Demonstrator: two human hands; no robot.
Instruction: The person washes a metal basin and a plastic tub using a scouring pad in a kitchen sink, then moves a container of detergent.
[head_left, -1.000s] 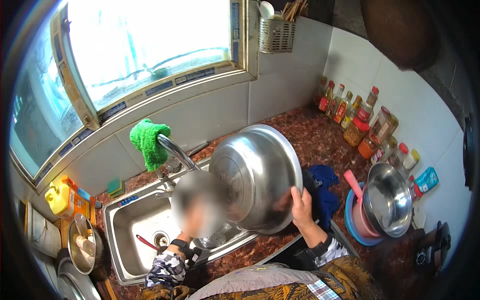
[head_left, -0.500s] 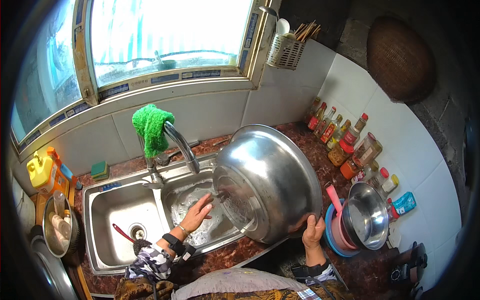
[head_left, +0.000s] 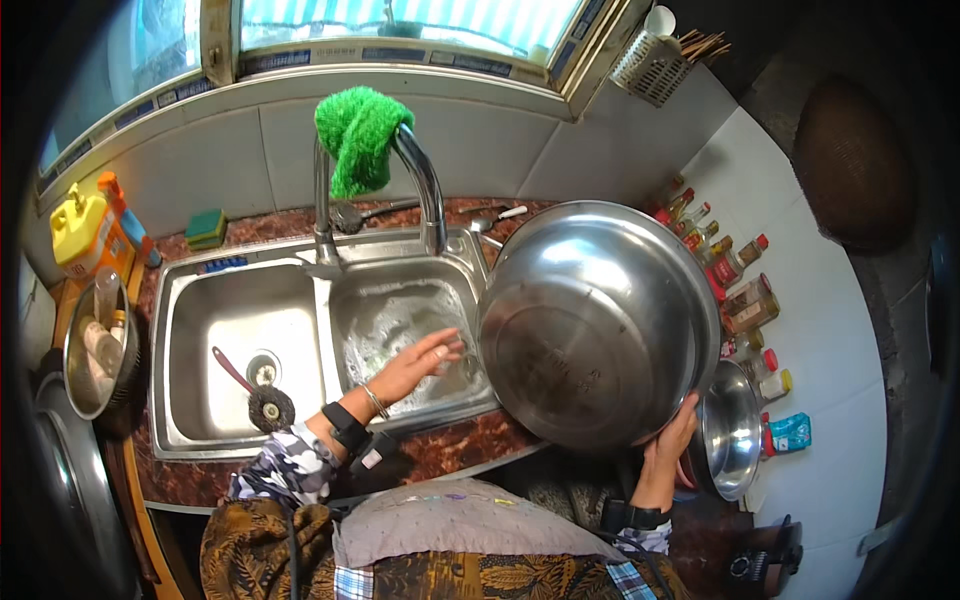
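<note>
A large stainless steel basin (head_left: 590, 330) is tipped over, its outer bottom turned toward me. My right hand (head_left: 676, 437) grips its rim at the lower right. My left hand (head_left: 425, 360) hovers over the right sink bowl (head_left: 345, 300), fingers stretched out and holding nothing, a little left of the steel basin. Soapy water with foam lies in that sink bowl. Above it arches the chrome faucet (head_left: 424, 190), with a green cloth (head_left: 357, 140) draped over it.
A pot brush (head_left: 268, 408) lies in the left sink bowl (head_left: 200, 340). At left stand a yellow jug (head_left: 82, 235) and a strainer basket (head_left: 78, 370) of bottles; a sponge (head_left: 207, 229) sits behind. To the right are several seasoning jars (head_left: 748, 305) and a smaller steel bowl (head_left: 728, 440).
The steel basin has turned so more of its bottom faces me, and my right hand has moved with it. My left hand stays open over the sink. The view has shifted.
</note>
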